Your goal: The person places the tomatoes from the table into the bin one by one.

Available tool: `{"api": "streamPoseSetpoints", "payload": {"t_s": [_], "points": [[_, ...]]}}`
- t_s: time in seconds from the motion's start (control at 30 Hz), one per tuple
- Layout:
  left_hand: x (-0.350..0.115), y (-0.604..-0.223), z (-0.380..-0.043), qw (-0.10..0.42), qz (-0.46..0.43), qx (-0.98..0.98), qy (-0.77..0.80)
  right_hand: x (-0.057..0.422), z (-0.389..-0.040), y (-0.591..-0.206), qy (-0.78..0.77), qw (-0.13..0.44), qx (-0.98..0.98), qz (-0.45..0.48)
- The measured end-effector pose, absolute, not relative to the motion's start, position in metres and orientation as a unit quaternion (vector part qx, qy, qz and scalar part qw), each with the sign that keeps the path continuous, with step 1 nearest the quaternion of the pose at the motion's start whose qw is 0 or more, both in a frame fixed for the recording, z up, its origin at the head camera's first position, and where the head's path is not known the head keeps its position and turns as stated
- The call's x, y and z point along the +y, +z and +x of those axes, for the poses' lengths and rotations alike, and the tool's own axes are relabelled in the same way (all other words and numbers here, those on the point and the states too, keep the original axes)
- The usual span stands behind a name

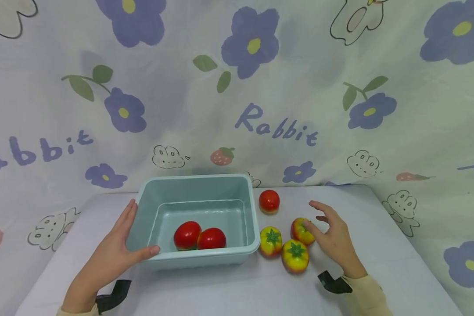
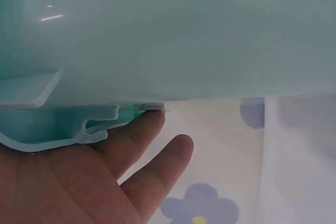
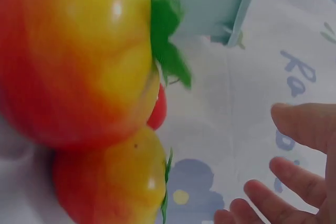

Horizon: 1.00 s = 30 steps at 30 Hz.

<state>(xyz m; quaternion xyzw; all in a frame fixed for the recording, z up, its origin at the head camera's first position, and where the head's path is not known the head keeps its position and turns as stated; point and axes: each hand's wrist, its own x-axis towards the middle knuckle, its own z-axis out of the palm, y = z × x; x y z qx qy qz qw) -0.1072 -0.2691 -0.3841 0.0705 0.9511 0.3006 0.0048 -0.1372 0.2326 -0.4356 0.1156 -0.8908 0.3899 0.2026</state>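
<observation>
In the head view a pale blue-green plastic bin (image 1: 197, 259) stands on the white table, with two red tomatoes (image 1: 187, 235) inside. My left hand (image 1: 114, 252) rests at the bin's left front corner, its thumb on the front rim and straight fingers along the outer left side. Just right of the bin sit three yellow-and-red tomatoes with green leafy tops: a left one (image 1: 270, 242), a front one (image 1: 295, 256) and a rear right one (image 1: 302, 231). Beside the rear right tomato, my right hand (image 1: 333, 237) has spread fingers and holds nothing; its thumb overlaps that tomato.
A red tomato (image 1: 269, 201) lies behind the group, near the bin's right back side. Behind the table (image 1: 363, 210) hangs a cloth (image 1: 284, 87) printed with flowers, rabbits and lettering.
</observation>
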Motion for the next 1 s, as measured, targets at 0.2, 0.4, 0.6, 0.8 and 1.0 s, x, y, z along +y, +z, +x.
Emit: {"api": "streamPoseSetpoints", "payload": {"t_s": [0.2, 0.4, 0.6, 0.8, 1.0], "points": [[-0.271, -0.384, -0.106, -0.001, 0.074, 0.95, 0.302, 0.239, -0.141, -0.438, 0.387, 0.149, -0.904, 0.103], [-0.27, -0.385, -0.107, 0.004, 0.071, 0.949, 0.306, 0.243, -0.142, -0.441, 0.374, 0.084, -0.92, 0.08], [-0.27, -0.385, -0.108, 0.005, 0.072, 0.948, 0.309, 0.245, -0.142, -0.443, 0.36, 0.033, -0.931, 0.047], [-0.269, -0.385, -0.107, 0.004, 0.073, 0.948, 0.311, 0.246, -0.142, -0.447, 0.348, -0.003, -0.937, 0.034], [-0.269, -0.384, -0.107, 0.004, 0.074, 0.948, 0.309, 0.247, -0.144, -0.452, 0.345, -0.02, -0.938, 0.031]]}}
